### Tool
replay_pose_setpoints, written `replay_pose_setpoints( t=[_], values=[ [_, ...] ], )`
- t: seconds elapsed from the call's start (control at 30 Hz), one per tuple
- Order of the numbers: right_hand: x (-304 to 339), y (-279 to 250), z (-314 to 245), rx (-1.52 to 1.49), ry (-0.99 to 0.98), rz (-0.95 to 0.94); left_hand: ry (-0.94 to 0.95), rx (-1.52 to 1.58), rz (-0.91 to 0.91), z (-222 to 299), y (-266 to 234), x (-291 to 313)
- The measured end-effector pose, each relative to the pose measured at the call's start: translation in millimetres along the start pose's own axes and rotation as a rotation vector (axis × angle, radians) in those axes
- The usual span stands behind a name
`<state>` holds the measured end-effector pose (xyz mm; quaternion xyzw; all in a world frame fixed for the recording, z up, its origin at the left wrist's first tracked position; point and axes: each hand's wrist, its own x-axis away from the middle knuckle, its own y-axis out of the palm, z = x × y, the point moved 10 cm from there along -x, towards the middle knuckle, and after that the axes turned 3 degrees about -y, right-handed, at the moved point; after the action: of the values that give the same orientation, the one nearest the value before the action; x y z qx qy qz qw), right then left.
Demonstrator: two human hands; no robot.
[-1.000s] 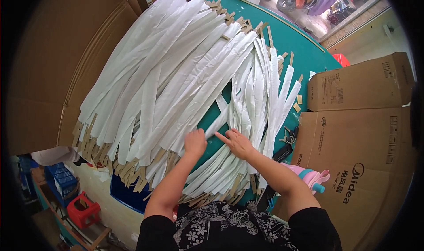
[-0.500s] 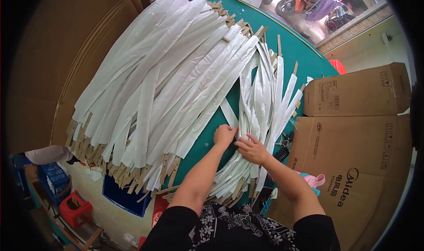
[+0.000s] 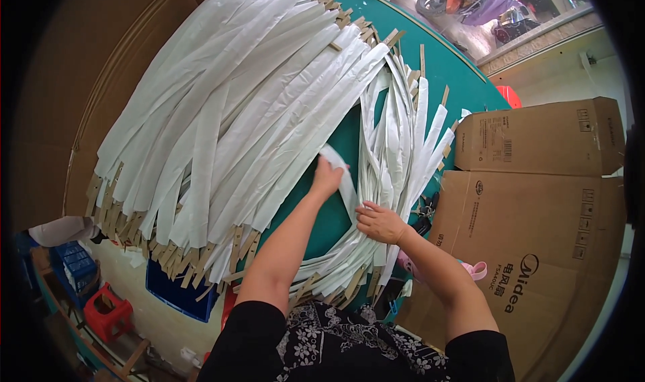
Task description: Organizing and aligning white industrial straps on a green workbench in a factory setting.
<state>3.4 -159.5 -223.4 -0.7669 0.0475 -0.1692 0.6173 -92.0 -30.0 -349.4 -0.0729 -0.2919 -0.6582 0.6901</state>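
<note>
Flat white strip [image 3: 347, 186] pinched in my left hand [image 3: 327, 179], wrinkled bundle [image 3: 390, 153] under my right hand [image 3: 381, 223], grip I cannot tell, brown-tipped pile [image 3: 248, 126] left of my fingers, carton [image 3: 531, 227] right.

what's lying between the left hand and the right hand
In the head view, a white strip slants from the left hand toward the right hand, with green tabletop showing beside it.

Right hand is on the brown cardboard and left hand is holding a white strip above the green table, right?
Not quite: in the head view, the right hand is on the narrower bunch of white strips. The left hand does hold a white strip above the green table.
</note>
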Motion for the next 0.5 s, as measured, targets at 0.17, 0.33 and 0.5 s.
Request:
replay_pose_setpoints(
  t=[0.17,0.33,0.5],
  values=[
    [-4.1,16.5,-8.8,-0.092,0.000,0.034,0.075,-0.847,-0.222,21.0,108.5,-10.5],
    [-1.8,35.4,-3.8,-0.152,0.137,-0.028,0.267,-0.871,-0.233,33.1,150.2,-14.1],
    [-5.2,44.2,-1.4,-0.177,0.181,0.041,0.288,-0.490,0.198,93.0,121.3,-62.3]
  ],
)
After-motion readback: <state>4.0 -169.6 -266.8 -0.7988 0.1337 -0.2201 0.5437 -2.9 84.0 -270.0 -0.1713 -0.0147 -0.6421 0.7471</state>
